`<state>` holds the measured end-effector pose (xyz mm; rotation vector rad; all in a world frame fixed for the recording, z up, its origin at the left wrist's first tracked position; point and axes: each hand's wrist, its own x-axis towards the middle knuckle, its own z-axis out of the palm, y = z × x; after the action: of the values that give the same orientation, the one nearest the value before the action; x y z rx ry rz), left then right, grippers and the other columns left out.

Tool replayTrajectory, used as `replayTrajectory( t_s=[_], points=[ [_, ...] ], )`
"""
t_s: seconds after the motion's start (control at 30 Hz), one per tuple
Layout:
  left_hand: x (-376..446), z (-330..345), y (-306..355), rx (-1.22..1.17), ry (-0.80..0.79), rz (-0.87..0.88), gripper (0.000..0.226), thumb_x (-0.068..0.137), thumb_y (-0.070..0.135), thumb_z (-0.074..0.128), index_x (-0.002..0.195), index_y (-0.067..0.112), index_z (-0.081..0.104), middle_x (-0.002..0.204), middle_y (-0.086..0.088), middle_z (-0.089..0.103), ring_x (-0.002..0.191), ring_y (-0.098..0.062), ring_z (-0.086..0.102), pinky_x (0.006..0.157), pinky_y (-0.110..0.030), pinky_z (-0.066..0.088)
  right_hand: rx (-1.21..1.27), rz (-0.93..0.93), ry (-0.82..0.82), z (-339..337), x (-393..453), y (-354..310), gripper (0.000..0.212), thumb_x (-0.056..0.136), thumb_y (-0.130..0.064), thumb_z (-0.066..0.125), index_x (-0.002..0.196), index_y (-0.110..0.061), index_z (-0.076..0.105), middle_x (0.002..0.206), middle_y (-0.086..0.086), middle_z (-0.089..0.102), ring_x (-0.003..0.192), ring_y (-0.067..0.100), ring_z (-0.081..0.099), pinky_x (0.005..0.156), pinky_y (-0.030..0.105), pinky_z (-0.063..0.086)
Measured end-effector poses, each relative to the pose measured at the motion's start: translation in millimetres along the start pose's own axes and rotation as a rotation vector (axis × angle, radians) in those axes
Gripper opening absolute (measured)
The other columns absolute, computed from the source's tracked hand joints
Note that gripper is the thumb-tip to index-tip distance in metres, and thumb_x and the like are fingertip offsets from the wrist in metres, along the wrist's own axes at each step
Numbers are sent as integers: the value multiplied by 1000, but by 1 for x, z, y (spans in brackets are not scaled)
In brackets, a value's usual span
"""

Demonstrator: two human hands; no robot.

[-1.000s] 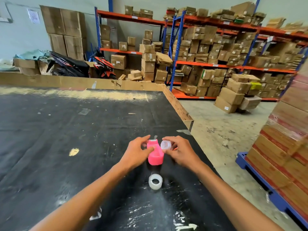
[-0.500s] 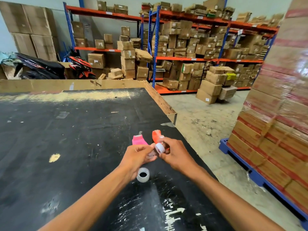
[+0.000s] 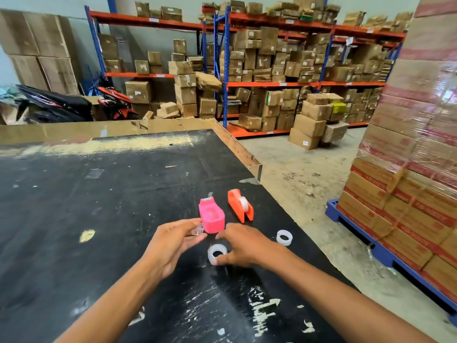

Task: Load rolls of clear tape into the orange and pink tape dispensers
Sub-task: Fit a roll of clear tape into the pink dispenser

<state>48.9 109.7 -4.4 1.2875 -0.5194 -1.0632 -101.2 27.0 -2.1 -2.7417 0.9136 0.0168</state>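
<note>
A pink tape dispenser (image 3: 211,216) lies on the black table (image 3: 99,206), its hollow facing up with nothing in it. To its right the orange dispenser (image 3: 240,206) lies with a clear roll inside. My left hand (image 3: 173,241) pinches a small clear plastic piece (image 3: 199,230) just left of the pink dispenser. My right hand (image 3: 243,245) has its thumb and fingers on a clear tape roll (image 3: 217,253) resting on the table. Another clear roll (image 3: 284,237) lies alone to the right.
The table's right edge (image 3: 249,157) runs close past the orange dispenser, with concrete floor beyond. A wrapped pallet of boxes (image 3: 408,169) stands at the right. Shelving with cartons (image 3: 272,70) fills the back. Parked scooters (image 3: 61,105) sit behind the table's far left.
The roll my right hand held 0.5 s ago is now out of it, and a roll lies alone to the right. My right hand has dropped onto the near roll. The camera has turned right.
</note>
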Motion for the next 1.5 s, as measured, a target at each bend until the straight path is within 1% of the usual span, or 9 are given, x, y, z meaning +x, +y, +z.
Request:
replayTrajectory(
  t_s=[0.13,0.2,0.33,0.57,0.8,1.03,1.27,1.4,1.5],
  points=[
    [-9,-13,-2,-19,30,25,11,87,0,60,91,0,70,77,-11,74,75,-20,72,66,-20,61,123,20,69,15,12,-8,24,76,-34,68,90,-15,66,99,12,68,93,32,62,69,35,46],
    [-11,-18,-3,-32,58,51,10,86,0,62,89,2,71,81,-11,74,74,-15,71,65,-16,60,390,81,158,11,14,-8,21,74,-29,70,91,-17,68,93,7,69,87,27,64,76,39,53],
    [-14,-17,-4,-105,83,86,10,83,-4,63,84,-1,72,81,-14,75,73,-17,71,71,-20,60,957,46,174,-8,6,-14,33,74,-17,78,105,-15,67,88,-5,68,87,10,64,87,24,51],
    [-19,1,-10,-55,101,209,15,84,-7,61,94,-6,72,83,-8,78,75,-14,74,72,-21,61,963,-42,288,-7,3,-17,41,71,-19,81,110,-13,69,85,3,69,77,10,59,87,35,54],
    [-24,19,-1,-124,79,243,19,88,-5,56,87,-2,74,85,-8,79,75,-10,75,63,-15,58,989,-118,364,-11,1,-10,36,72,-7,79,99,-27,67,83,-12,69,74,1,65,78,18,55],
    [-23,38,7,-62,58,242,30,92,5,47,83,4,76,85,-8,79,84,-12,74,80,-26,55,925,-153,406,-13,13,6,42,74,-11,76,116,-9,65,101,4,70,85,5,65,78,18,54],
    [-9,47,4,44,110,317,22,88,6,60,80,17,77,78,1,79,78,-7,74,69,-11,56,883,-239,366,-17,29,21,26,79,-5,72,104,0,69,89,15,66,69,-2,56,62,8,47],
    [2,50,4,106,127,324,28,88,5,61,75,23,78,77,2,79,78,-6,74,73,-15,56,879,-237,328,-15,42,28,32,78,-11,74,108,-5,69,89,4,69,72,0,60,75,20,52],
    [18,53,0,200,167,319,27,91,9,58,75,17,79,75,2,78,68,-2,68,68,-15,51,746,-191,386,-13,57,32,21,75,-23,72,93,-14,71,92,10,64,83,18,61,81,40,53]
  ],
)
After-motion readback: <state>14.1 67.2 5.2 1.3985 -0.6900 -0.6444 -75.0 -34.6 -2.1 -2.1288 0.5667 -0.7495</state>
